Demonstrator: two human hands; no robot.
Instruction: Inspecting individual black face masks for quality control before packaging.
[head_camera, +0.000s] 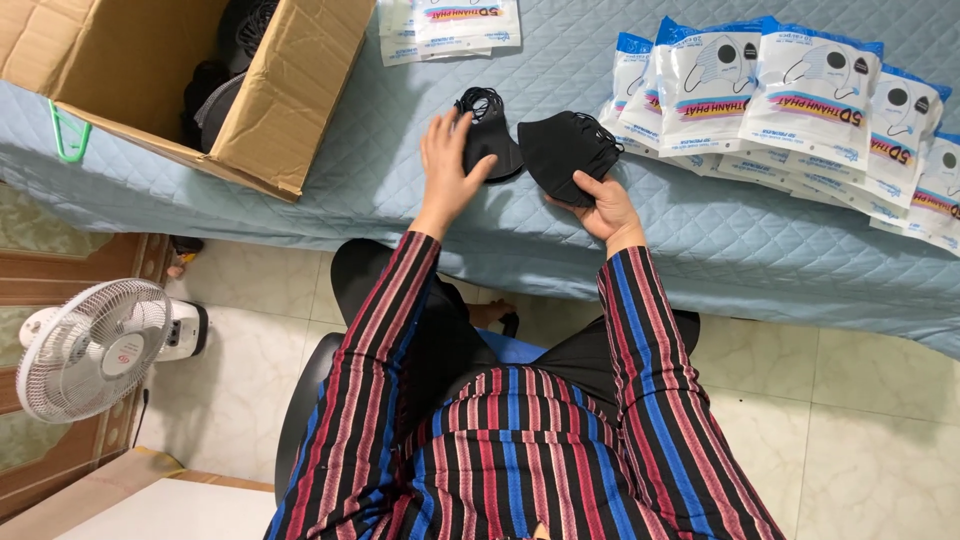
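My left hand rests on a small pile of black face masks lying on the blue quilted bed cover; its thumb and fingers close on the pile's left edge. My right hand grips a second stack of black face masks from below, fanned slightly, just right of the first pile. Both sleeves are striped red, blue and black.
An open cardboard box holding more black masks sits at the upper left. Several sealed white-and-blue mask packets overlap in a row at the right; more packets lie at the top. A white fan stands on the tiled floor.
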